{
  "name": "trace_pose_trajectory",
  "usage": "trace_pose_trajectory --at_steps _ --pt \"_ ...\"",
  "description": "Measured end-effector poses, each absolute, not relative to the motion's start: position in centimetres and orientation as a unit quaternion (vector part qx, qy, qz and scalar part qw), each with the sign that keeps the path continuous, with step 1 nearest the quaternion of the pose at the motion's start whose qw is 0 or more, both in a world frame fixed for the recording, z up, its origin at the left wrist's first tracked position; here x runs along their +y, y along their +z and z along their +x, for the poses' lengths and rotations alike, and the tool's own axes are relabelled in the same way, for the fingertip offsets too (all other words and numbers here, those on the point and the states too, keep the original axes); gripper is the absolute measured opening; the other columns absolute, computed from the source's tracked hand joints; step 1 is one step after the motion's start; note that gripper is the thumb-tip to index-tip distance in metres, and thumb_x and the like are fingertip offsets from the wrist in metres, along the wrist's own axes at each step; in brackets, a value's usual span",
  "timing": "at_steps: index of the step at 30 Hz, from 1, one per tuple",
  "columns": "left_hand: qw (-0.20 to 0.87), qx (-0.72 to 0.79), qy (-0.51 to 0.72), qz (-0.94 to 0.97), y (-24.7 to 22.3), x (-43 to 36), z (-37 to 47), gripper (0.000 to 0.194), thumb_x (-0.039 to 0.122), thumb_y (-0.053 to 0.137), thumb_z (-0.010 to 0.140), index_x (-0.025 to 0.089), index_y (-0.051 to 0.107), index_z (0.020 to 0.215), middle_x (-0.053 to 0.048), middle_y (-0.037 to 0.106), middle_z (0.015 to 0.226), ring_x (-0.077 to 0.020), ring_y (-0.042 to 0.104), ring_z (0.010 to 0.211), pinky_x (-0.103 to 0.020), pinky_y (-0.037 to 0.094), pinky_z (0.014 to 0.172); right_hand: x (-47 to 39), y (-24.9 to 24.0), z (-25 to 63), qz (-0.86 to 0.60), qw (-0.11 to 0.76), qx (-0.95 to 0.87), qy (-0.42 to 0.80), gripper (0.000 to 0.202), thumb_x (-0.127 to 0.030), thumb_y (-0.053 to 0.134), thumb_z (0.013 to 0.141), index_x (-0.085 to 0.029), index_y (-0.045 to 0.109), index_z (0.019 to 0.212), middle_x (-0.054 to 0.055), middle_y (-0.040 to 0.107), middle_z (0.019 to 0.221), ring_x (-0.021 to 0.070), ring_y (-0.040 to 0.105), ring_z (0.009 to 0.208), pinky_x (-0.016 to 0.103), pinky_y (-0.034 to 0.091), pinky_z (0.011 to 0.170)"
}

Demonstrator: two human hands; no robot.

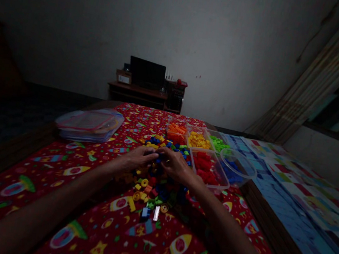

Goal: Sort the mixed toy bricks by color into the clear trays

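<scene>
A pile of mixed toy bricks [148,188] in blue, yellow, green, red and orange lies on the red patterned cloth [90,200]. Over its middle my left hand [140,157] and my right hand [174,164] nearly meet. The left fingers are pinched at a small dark blue piece, and the right fingers are curled close to the same spot; it is too dark to make out what the right hand holds. Just right of my right hand stands a clear box of red bricks [203,165]. A blue brick [145,213] and a white brick [156,213] lie at the pile's near edge.
Behind the red box stand boxes of orange [177,129], yellow [198,140] and green bricks [218,144]. A round tub of blue bricks [234,174] is at the right. Stacked clear lids [89,125] lie at the left. A desk with a monitor [147,72] stands by the wall.
</scene>
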State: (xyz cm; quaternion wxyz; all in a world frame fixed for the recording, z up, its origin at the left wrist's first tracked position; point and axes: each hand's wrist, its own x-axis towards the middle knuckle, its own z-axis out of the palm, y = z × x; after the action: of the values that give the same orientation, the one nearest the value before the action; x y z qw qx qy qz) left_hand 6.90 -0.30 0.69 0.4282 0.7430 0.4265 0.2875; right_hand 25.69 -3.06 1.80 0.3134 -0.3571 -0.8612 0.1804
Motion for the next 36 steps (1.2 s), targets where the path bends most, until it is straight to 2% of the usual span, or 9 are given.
trace_pose_trajectory --at_steps 4,8,10,14,19,25,28,31,36 --pt "0.458 0.42 0.294 0.726 1.0 -1.1 7.6 0.046 0.064 0.054 0.071 0.017 0.054 0.074 0.004 0.049 0.053 -0.0099 0.041 0.045 -0.021 0.029 0.044 -2.7 2.0 25.7 -0.386 0.322 -0.847 0.174 0.033 -0.009 0.054 0.076 -0.017 0.062 0.107 0.001 0.064 0.081 0.0135 0.058 0.073 0.022 0.041 0.067" --pt "0.488 0.418 0.322 0.696 1.4 -1.8 8.2 0.049 0.059 0.057 0.071 0.017 0.055 0.096 0.003 0.055 0.063 -0.0108 0.047 0.049 -0.021 0.032 0.045 -2.4 3.1 26.8 -0.429 0.339 -0.822 0.157 0.031 -0.013 0.055 0.075 -0.016 0.064 0.105 -0.003 0.059 0.068 0.0101 0.051 0.061 0.02 0.036 0.059" --pt "0.476 0.422 0.329 0.698 1.3 -1.6 8.1 0.052 0.059 0.057 0.071 0.017 0.055 0.101 0.003 0.055 0.064 -0.0112 0.048 0.05 -0.022 0.034 0.046 -2.3 4.2 28.1 -0.457 0.355 -0.806 0.128 0.03 -0.013 0.054 0.075 -0.016 0.064 0.103 -0.002 0.059 0.069 0.0103 0.052 0.061 0.021 0.037 0.059" --pt "0.391 0.445 0.317 0.741 1.0 -0.1 6.8 0.055 0.064 0.053 0.07 0.015 0.062 0.095 0.001 0.057 0.064 -0.0136 0.051 0.055 -0.024 0.039 0.05 -1.8 6.7 32.4 -0.544 0.366 -0.755 0.009 0.027 -0.016 0.054 0.075 -0.015 0.065 0.1 0.003 0.065 0.08 0.0138 0.058 0.071 0.024 0.04 0.065" --pt "0.271 0.5 0.297 0.767 1.5 1.3 4.6 0.061 0.066 0.051 0.069 0.015 0.068 0.098 -0.001 0.065 0.07 -0.0183 0.058 0.065 -0.027 0.044 0.06 -1.5 8.0 39.0 -0.707 0.28 -0.629 -0.161 0.033 -0.018 0.05 0.08 -0.014 0.064 0.11 0.012 0.069 0.088 0.0203 0.062 0.078 0.029 0.042 0.071" --pt "0.162 0.54 0.257 0.785 1.3 2.1 3.4 0.04 0.049 0.061 0.066 0.021 0.071 0.093 -0.004 0.073 0.098 -0.0233 0.064 0.087 -0.028 0.047 0.078 -2.4 7.3 43.3 -0.811 0.168 -0.545 -0.127 0.032 -0.013 0.048 0.079 -0.015 0.068 0.103 0.017 0.067 0.102 0.0255 0.061 0.094 0.033 0.044 0.077" --pt "0.157 0.535 0.215 0.802 0.9 2.3 3.4 0.035 0.041 0.06 0.068 0.022 0.071 0.095 -0.004 0.073 0.101 -0.0236 0.065 0.092 -0.028 0.048 0.08 -3.1 7.7 43.5 -0.815 0.148 -0.551 -0.102 0.032 -0.013 0.048 0.08 -0.017 0.068 0.103 0.015 0.066 0.106 0.0252 0.06 0.1 0.033 0.044 0.08" --pt "0.152 0.522 0.192 0.817 0.4 2.4 3.4 0.034 0.034 0.057 0.069 0.021 0.071 0.098 -0.005 0.073 0.103 -0.0237 0.065 0.094 -0.028 0.048 0.082 -3.3 8.6 42.1 -0.788 0.179 -0.575 -0.128 0.031 -0.017 0.046 0.084 -0.017 0.067 0.106 0.014 0.067 0.105 0.024 0.059 0.1 0.031 0.043 0.08" --pt "0.115 0.463 0.179 0.86 -0.8 2.1 3.3 0.033 0.03 0.056 0.074 0.021 0.07 0.102 -0.008 0.07 0.106 -0.024 0.063 0.098 -0.031 0.046 0.088 -2.9 8.6 36.2 -0.692 0.201 -0.678 -0.146 0.029 -0.02 0.044 0.088 -0.019 0.066 0.106 0.011 0.068 0.093 0.0203 0.059 0.081 0.028 0.038 0.067"
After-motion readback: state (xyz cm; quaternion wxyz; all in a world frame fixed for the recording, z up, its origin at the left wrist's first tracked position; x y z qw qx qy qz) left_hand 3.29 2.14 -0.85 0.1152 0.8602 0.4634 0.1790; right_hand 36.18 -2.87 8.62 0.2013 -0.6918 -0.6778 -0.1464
